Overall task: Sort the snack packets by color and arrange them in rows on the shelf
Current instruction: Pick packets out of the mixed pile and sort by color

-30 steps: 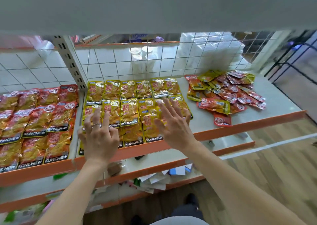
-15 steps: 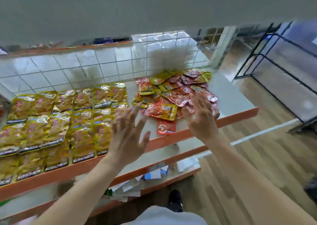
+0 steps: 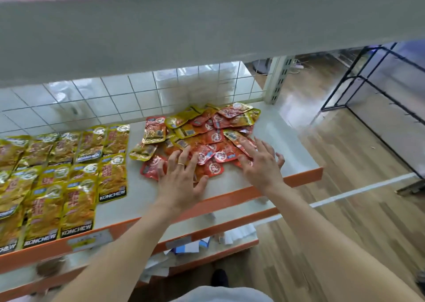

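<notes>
A loose pile of red and yellow snack packets (image 3: 207,131) lies on the right part of the white shelf (image 3: 282,145). Yellow packets (image 3: 69,163) lie in tidy rows on the shelf's left part. My left hand (image 3: 181,177), a ring on one finger, rests flat with spread fingers on the pile's near left edge, over red packets. My right hand (image 3: 259,163) lies with straight fingers on the pile's near right edge. Neither hand grips a packet.
An upper shelf board (image 3: 207,30) hangs low over the work area. A wire grid (image 3: 138,94) backs the shelf. The orange front lip (image 3: 230,198) runs along the shelf edge. A lower shelf (image 3: 195,248) holds papers. A black rack (image 3: 379,90) stands at right.
The view has swung right, from the yellow rows to the mixed pile. Both hands moved right and came down onto the pile's near edge.
</notes>
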Demonstrator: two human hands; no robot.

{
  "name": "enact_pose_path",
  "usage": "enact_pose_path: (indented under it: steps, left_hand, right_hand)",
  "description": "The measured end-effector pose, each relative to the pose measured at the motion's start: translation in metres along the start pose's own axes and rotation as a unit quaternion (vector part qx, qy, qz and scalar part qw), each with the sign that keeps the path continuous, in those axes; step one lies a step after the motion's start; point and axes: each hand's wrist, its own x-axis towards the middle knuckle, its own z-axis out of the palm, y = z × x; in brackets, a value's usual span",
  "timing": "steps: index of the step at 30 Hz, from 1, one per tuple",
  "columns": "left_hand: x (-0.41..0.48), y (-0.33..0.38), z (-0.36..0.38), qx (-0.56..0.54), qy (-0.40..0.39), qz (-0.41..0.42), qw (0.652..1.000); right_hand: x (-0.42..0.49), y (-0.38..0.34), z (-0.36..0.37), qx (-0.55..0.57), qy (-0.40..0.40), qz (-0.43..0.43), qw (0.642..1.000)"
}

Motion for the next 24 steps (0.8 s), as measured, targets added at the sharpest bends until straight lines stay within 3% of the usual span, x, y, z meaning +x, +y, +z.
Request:
enact_pose_path:
  steps: [3, 7, 13, 16, 20, 24]
  left_hand:
    - [0.003, 0.001, 0.003, 0.009, 0.013, -0.01, 1.0]
    - [0.001, -0.002, 0.007, -0.002, 0.061, 0.002, 0.998]
    - [0.0, -0.003, 0.009, -0.017, 0.096, 0.033, 0.995]
    - [-0.001, -0.003, 0.011, -0.029, 0.094, 0.037, 0.994]
    - [-0.004, -0.002, 0.011, -0.07, 0.122, 0.048, 0.989]
    - [-0.003, 0.002, -0.007, -0.207, 0.171, 0.059, 0.962]
  right_hand:
    - [0.001, 0.004, 0.007, -0.027, 0.024, -0.013, 0.999]
    - [-0.004, 0.008, 0.012, 0.029, 0.093, -0.031, 0.995]
    - [-0.008, 0.014, 0.019, 0.077, 0.137, -0.058, 0.986]
    - [-0.007, 0.019, 0.018, 0.169, 0.177, -0.03, 0.969]
    - [-0.005, 0.014, -0.01, 0.398, 0.119, 0.075, 0.906]
    - [-0.001, 0.003, -0.042, 0.447, -0.023, 0.022, 0.894]
